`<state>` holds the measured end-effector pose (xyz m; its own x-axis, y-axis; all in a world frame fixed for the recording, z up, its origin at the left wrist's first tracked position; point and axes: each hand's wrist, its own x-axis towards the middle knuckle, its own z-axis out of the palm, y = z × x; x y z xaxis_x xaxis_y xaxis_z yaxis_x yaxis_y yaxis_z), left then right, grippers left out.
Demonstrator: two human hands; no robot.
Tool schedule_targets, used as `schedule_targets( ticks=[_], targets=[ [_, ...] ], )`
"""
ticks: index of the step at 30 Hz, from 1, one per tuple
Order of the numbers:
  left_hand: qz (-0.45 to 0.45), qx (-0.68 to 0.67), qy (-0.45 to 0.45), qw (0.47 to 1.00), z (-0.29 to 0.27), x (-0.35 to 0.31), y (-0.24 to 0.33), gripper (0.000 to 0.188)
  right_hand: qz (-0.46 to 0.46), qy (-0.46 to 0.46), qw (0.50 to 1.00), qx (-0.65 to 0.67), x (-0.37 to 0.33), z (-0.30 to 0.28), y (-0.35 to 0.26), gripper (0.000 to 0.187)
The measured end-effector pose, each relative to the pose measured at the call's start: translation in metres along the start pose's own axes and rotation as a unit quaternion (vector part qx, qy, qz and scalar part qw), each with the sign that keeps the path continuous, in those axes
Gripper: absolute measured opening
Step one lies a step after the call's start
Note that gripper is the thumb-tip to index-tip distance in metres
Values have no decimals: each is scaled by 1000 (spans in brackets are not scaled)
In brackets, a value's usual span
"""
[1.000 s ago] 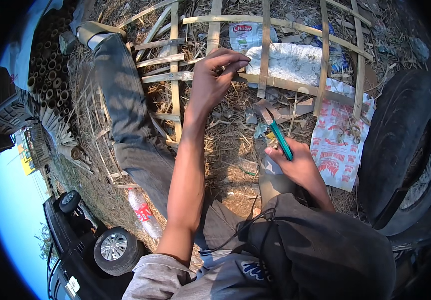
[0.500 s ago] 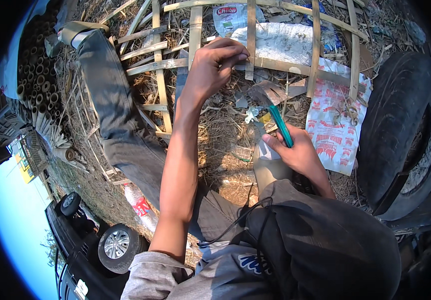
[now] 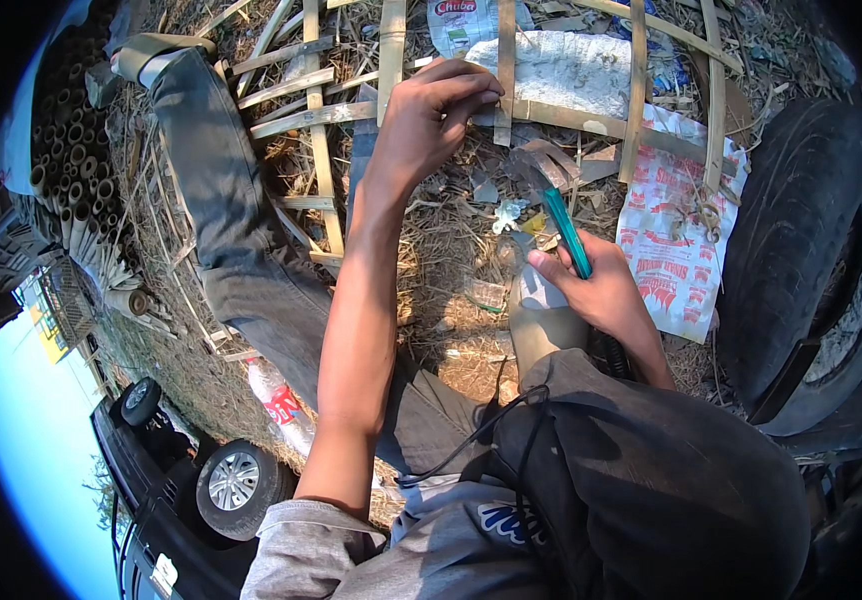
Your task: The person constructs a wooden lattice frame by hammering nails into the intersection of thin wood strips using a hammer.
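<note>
My left hand point(image 3: 436, 115) is closed in a pinch, its fingertips beside an upright bamboo slat point(image 3: 506, 65) where it crosses a horizontal strip point(image 3: 576, 119). Whatever lies between those fingertips is too small to make out. The slats form an open lattice frame across the top of the view. Lower and to the right, my right hand point(image 3: 606, 290) grips a tool by its green handle point(image 3: 567, 232), thumb along the side. The tool's dark head points up toward the lattice and blends into the litter behind it.
A whitish block point(image 3: 571, 75) lies behind the slats. To the right are a red-printed white sack point(image 3: 666, 270) and a large tyre point(image 3: 801, 250). My outstretched leg point(image 3: 216, 170) borders the left. Bamboo poles point(image 3: 76, 170) are stacked beyond; a plastic bottle point(image 3: 281, 405) lies on the straw-littered ground.
My right hand and the green-handled tool have shifted slightly right. My left hand stays pinched beside the slat, a little higher in view.
</note>
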<state>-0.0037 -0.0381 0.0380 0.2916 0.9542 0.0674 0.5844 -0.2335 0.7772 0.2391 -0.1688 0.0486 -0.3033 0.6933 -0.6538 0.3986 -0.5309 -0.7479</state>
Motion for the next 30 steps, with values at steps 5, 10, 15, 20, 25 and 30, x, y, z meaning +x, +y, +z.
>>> schedule_targets(
  ticks=[5, 10, 15, 20, 25, 30],
  targets=[
    [17, 14, 1, 1000, 2, -1, -7, 17, 8, 3, 1000, -13, 1, 2, 1, 50],
    [77, 65, -8, 995, 8, 3, -10, 19, 20, 2, 1000, -18, -2, -2, 0, 50],
    [97, 102, 20, 990, 14, -3, -8, 19, 33, 2, 999, 5, -3, -10, -15, 47],
    [57, 125, 16, 990, -5, -13, -7, 14, 2, 29, 999, 44, 3, 0, -18, 42],
    [61, 65, 18, 996, 8, -1, 1, 19, -21, 92, 994, 51, -2, -11, -14, 43],
    [46, 28, 33, 998, 5, -2, -3, 18, -70, 124, 988, 55, -4, -6, -8, 47]
  ],
)
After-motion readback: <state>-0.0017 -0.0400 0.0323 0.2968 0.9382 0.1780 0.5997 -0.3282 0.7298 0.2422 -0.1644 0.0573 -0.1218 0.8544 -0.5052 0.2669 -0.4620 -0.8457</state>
